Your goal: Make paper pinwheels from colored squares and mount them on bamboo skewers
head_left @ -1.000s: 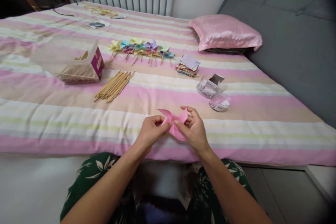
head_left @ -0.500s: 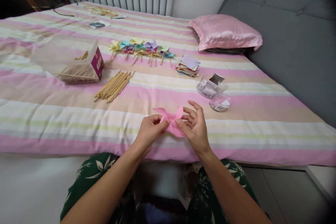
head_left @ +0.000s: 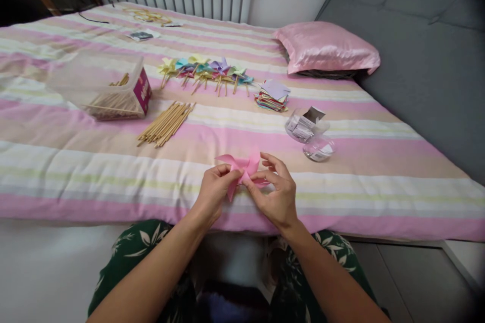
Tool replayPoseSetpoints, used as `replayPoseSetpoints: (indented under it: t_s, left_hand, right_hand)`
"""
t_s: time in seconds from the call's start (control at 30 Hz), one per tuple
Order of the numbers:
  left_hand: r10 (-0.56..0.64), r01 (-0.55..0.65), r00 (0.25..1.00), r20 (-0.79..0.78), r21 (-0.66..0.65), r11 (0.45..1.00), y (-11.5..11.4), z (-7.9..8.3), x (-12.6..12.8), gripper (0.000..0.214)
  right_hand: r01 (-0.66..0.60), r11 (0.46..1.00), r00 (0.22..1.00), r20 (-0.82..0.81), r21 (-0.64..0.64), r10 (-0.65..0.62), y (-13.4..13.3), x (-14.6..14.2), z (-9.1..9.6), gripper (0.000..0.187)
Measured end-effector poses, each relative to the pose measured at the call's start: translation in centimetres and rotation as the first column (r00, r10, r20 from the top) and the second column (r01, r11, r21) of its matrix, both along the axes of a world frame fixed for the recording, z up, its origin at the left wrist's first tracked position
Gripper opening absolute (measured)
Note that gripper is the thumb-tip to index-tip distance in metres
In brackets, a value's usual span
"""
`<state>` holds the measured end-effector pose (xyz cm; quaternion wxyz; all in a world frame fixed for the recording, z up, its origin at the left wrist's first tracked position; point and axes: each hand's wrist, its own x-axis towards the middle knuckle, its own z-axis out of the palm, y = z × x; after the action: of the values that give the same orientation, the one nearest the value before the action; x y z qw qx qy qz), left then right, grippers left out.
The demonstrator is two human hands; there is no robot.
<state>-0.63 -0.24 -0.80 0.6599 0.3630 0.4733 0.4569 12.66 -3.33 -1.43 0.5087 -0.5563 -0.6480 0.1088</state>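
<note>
A pink paper pinwheel is held between both hands, just above the near edge of the bed. My left hand pinches it from the left, thumb at its middle. From the other side my right hand grips it, with thumb and forefinger close to the centre and the other fingers curled loosely. Its blades fan outward, one pointing up left and one hanging down. Whether a pin sits at the centre is too small to tell. Beyond the hands lies a bundle of thin wooden sticks.
A clear plastic box holding more sticks stands at left. Finished coloured pinwheels on sticks lie farther back, beside a stack of paper squares. Two small clear containers sit at right. A pink pillow rests by the grey headboard.
The pinwheel's blades stand out more, with one now pointing downward. My right hand has shifted slightly left, its thumb and forefinger closing in near the pinwheel's centre.
</note>
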Motion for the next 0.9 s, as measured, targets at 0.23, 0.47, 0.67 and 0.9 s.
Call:
replayPoseSetpoints:
  t_s: [0.23,0.47,0.67,0.9]
  left_hand:
    - [-0.028,0.028,1.0,-0.001,0.021,0.999,0.04,0.47,-0.04,0.019]
    - [-0.026,0.026,1.0,-0.014,0.035,0.999,0.06,0.44,-0.06,0.025]
    - [-0.048,0.05,0.998,-0.041,0.061,0.997,0.02,0.17,-0.11,0.026]
    - [-0.035,0.038,0.997,-0.074,0.047,0.998,0.04,0.22,0.04,0.025]
  right_hand:
    - [0.014,0.998,0.998,-0.056,-0.062,-0.018,-0.06,-0.01,0.27,0.009]
    - [-0.008,0.993,0.996,-0.093,-0.119,-0.003,0.06,0.08,0.46,0.01]
    - [-0.015,0.991,0.995,-0.103,-0.13,0.002,0.1,0.09,0.66,0.014]
    - [-0.029,0.99,0.995,-0.095,-0.138,0.016,0.08,0.07,0.67,0.014]
